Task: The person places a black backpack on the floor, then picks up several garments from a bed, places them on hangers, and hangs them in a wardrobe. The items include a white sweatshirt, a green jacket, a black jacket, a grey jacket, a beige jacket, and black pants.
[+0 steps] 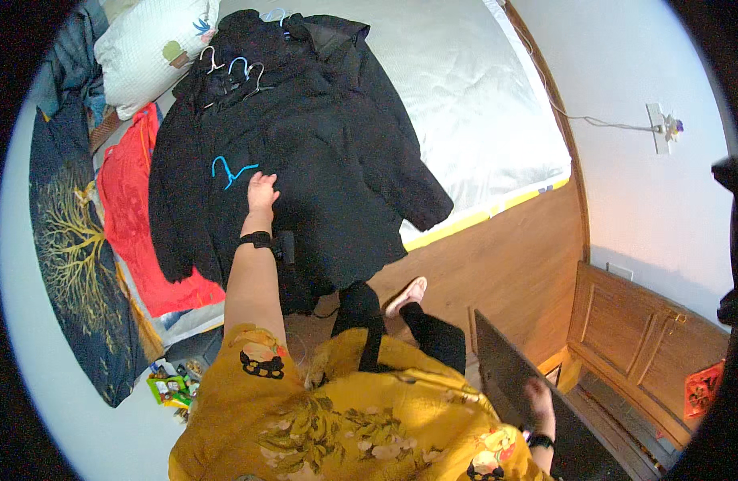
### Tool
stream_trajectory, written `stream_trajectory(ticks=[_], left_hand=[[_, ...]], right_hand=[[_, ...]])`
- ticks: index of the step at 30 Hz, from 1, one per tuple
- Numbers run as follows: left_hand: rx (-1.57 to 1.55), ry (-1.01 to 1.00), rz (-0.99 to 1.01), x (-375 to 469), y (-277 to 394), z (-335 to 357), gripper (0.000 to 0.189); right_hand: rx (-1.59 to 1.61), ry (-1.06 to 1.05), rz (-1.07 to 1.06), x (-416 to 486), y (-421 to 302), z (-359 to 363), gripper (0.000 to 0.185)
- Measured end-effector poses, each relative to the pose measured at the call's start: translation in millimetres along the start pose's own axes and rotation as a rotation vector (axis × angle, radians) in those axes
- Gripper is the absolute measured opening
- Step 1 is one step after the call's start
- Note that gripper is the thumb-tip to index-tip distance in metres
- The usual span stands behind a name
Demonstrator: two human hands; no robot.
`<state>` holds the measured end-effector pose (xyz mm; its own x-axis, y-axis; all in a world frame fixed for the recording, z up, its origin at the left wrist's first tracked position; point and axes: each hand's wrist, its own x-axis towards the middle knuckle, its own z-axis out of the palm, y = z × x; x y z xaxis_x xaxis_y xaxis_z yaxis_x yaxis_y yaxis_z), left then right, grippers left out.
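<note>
Several black garments (327, 138), at least one with long sleeves, lie spread in a pile on the bed, with hanger hooks poking out near their collars. My left hand (263, 191) rests on or just above the dark cloth, its fingertips beside a blue hanger (229, 171). Whether the fingers touch the hanger is unclear. White and light blue hanger hooks (238, 65) stick up farther back, and another blue one (274, 15) shows at the far collar. My right hand (538, 397) hangs low on the right, blurred, over a dark panel; what it holds, if anything, cannot be told.
A red garment (128, 198) lies left of the black pile, and a white pillow (146, 54) behind it. The mattress (477, 114) has a yellow edge. A wooden cabinet (628, 337) stands at the right, below a wall socket (658, 128) with a cable. Snack packets (167, 388) lie lower left.
</note>
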<state>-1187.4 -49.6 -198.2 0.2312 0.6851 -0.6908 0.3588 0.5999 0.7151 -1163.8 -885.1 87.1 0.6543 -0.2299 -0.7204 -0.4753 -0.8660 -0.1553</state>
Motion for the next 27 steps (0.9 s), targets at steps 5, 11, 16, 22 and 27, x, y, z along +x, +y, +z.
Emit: stream_trajectory(ticks=[5,11,16,22,27], left_hand=[[-0.236,0.031,-0.121,46,10,11,0.075],[-0.795,-0.031,-0.135,74,5,9,0.044],[-0.78,-0.194,-0.006,19,15,33,0.032],[-0.086,-0.505,0.145,-195,7,37,0.05],[0.137,-0.872,0.428,-299,29,20,0.042]], right_hand=[[-0.06,-0.218,0.187,-38,1,13,0.031],[0.112,-0.137,0.197,-23,-43,1,0.032],[-0.184,-0.07,-0.121,3,-93,3,0.028],[-0.357,-0.19,-0.434,26,-210,43,0.035],[-0.414,-0.054,-1.188,-17,-351,73,0.06]])
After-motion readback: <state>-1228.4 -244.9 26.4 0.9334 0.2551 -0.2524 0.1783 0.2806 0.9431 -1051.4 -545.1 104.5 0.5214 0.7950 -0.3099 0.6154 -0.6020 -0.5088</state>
